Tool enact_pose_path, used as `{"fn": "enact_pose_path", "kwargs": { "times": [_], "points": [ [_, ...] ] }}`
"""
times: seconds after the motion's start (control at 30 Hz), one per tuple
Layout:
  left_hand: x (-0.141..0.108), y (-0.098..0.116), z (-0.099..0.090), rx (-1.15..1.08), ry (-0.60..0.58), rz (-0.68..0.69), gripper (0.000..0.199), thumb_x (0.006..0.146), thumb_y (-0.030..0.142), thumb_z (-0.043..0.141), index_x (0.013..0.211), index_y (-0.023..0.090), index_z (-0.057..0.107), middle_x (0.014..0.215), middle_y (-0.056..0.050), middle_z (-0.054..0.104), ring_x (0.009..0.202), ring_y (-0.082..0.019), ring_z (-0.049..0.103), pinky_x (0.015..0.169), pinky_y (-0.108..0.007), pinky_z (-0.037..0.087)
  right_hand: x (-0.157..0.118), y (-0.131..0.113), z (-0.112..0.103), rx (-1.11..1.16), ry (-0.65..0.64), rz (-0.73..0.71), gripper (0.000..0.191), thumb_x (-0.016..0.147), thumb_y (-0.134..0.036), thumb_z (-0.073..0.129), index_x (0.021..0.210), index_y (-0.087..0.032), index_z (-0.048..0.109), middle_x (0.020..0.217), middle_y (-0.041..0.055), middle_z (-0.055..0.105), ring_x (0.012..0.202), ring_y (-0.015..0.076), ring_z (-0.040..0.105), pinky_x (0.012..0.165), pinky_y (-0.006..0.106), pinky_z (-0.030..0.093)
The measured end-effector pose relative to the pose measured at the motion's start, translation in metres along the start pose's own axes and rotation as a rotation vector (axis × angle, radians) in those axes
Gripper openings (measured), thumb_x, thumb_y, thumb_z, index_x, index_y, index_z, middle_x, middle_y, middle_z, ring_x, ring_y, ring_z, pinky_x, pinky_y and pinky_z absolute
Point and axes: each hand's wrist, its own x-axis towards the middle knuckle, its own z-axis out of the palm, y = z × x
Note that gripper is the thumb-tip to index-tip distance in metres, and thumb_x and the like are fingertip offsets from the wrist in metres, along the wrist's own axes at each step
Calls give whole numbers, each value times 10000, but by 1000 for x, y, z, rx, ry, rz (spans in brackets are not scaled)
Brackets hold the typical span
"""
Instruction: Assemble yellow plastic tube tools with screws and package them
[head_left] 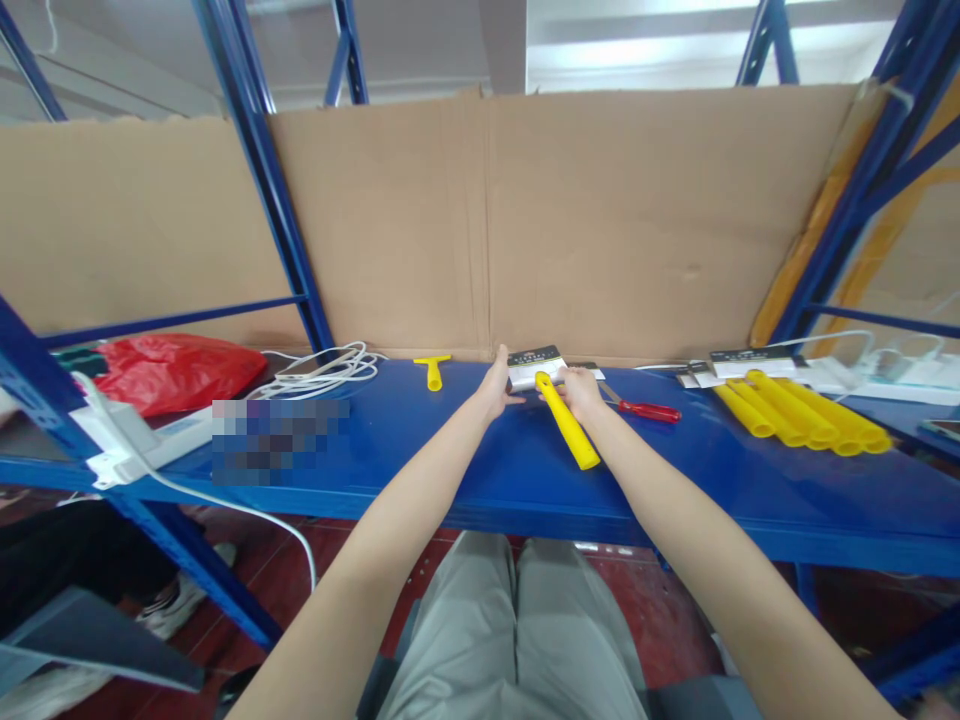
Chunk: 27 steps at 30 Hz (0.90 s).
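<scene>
A yellow-handled scraper (568, 425) is held over the blue shelf top, its hollow handle slanting down towards me. Its wide head carries a black and white card (537, 361). My left hand (495, 387) is closed on the left end of the head. On the right end, my right hand (581, 391) grips it, close to the top of the handle. A screwdriver with a red handle (651, 411) lies just beyond my right hand, its shaft pointing towards it. Behind that hand, part of another dark and white flat piece (587, 368) shows.
Several yellow-handled scrapers (802, 415) lie side by side at the right. A small yellow T-shaped piece (433, 372) is left of my hands. White cables (330, 372), a red plastic bag (180, 372) and a power strip (169, 445) occupy the left. Cardboard (637, 220) stands behind.
</scene>
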Motion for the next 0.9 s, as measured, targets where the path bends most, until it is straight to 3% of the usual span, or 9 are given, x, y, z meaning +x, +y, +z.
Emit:
{"fn": "enact_pose_path", "kwargs": {
  "times": [0.17,0.27,0.4,0.57,0.67,0.8,0.9],
  "points": [
    [3,-7,2,33,7,202,71,773,139,624,840,133,646,915,-106,709,935,-228,657,891,-384,499,1,2,0,-96,-16,-42,103,901,-127,428,846,-204,388,573,-40,544,457,124,606,464,266,561],
    [7,-9,-2,93,55,291,127,681,18,633,733,134,640,794,-65,698,881,-219,660,887,-379,500,2,4,0,-154,0,-53,93,901,-132,427,883,-213,385,586,-45,542,451,125,603,454,271,557],
    [10,-8,-7,165,172,340,192,617,-26,642,696,147,623,742,-37,674,884,-219,655,889,-372,495,3,9,-1,-222,-62,-82,163,870,-149,501,985,-209,402,649,-33,570,468,127,603,435,267,545],
    [13,-8,-9,193,296,328,235,616,-37,631,772,138,615,808,-63,676,901,-227,658,878,-365,496,2,16,-2,-252,-237,-106,537,734,-117,666,1167,-193,358,914,34,614,555,115,628,489,275,570],
    [14,-8,-11,194,343,324,262,615,-50,615,802,132,610,844,-75,678,910,-226,659,863,-352,501,1,22,-1,-307,-280,-163,655,666,-108,717,1205,-193,354,1044,69,587,556,90,611,486,253,564],
    [17,-8,-16,201,373,309,288,598,-66,610,797,141,598,874,-70,679,923,-218,656,843,-329,505,-1,25,0,-523,-251,-268,596,610,-113,742,1109,-198,426,1166,86,519,494,30,542,397,199,500],
    [19,-9,-17,199,363,294,301,596,-62,611,819,139,596,878,-71,678,907,-218,661,834,-335,509,-5,24,-2,-655,-283,-322,469,629,-99,703,1003,-204,440,1105,55,525,439,17,503,353,192,456]
  ]
}}
